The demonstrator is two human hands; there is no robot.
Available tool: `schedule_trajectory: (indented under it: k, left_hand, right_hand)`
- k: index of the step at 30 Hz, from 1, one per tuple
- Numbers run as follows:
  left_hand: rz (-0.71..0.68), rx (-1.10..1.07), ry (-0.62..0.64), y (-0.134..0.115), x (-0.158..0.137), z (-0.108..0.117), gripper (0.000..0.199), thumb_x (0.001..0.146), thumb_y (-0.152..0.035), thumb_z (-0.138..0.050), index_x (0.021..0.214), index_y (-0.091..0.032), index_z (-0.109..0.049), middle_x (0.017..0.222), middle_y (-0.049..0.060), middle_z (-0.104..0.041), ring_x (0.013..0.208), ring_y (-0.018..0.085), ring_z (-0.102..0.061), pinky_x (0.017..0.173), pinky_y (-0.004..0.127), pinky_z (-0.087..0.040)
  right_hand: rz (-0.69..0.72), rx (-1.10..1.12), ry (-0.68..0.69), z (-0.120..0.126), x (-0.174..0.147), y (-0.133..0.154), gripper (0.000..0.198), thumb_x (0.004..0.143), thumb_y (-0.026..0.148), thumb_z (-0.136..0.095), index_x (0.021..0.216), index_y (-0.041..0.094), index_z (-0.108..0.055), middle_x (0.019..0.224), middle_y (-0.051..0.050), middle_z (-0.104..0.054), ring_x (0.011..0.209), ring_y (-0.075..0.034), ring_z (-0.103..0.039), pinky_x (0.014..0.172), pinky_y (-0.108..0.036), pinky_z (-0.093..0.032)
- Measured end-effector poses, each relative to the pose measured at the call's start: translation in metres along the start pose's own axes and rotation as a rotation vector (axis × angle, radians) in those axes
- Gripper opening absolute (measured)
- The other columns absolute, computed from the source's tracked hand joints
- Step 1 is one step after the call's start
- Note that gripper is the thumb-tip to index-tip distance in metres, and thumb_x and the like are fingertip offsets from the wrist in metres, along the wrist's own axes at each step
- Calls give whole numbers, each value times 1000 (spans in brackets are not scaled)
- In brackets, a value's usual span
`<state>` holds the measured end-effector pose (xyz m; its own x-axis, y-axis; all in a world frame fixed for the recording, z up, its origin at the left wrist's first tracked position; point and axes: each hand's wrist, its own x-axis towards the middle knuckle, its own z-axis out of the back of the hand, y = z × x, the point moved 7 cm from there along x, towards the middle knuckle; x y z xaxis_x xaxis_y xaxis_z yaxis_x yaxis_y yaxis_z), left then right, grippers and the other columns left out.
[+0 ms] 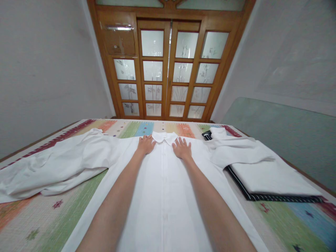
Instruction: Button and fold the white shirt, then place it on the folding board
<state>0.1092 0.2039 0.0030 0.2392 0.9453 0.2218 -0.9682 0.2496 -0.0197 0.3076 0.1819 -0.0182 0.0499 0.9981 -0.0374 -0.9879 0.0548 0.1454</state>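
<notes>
A white button-up shirt (162, 182) lies front up and spread out, its collar (165, 137) at the far end and its button strip running down the middle. My left hand (146, 144) rests flat on the shirt just left of the collar, fingers apart. On the other side of the collar, my right hand (182, 148) lies flat with its fingers spread. The left sleeve (60, 164) stretches out loosely with wrinkles. The right sleeve (241, 150) reaches over a folded stack at the right. My forearms cover parts of the shirt's front.
A colourful striped cloth (70, 206) covers the surface under the shirt. To the right, a folded white garment (275, 178) sits on a black striped one (252, 196). A greenish board (283, 129) leans along the right wall. Wooden glass-paned doors (168, 70) stand beyond the far edge.
</notes>
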Motion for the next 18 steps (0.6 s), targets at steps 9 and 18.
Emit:
schedule_trajectory:
  k: [9,18]
  left_hand:
    - [-9,-23,-101,-1,-5,4,37,96,-24,-34,111,-18,-67,125,12,-65,119,30,-51,97,45,-41]
    - [-66,-27,-57,-4,-2,1,39,96,-22,-32,115,-19,-66,149,8,-48,131,29,-45,101,47,-40]
  right_hand:
    - [-5,-1,5,-2,2,-2,65,99,46,-10,157,18,-19,165,-3,-6,150,-27,-4,117,-56,-4]
    - [5,-36,-26,-2,3,-3,66,98,47,-9,157,19,-17,165,-3,0,149,-30,-7,116,-57,-9]
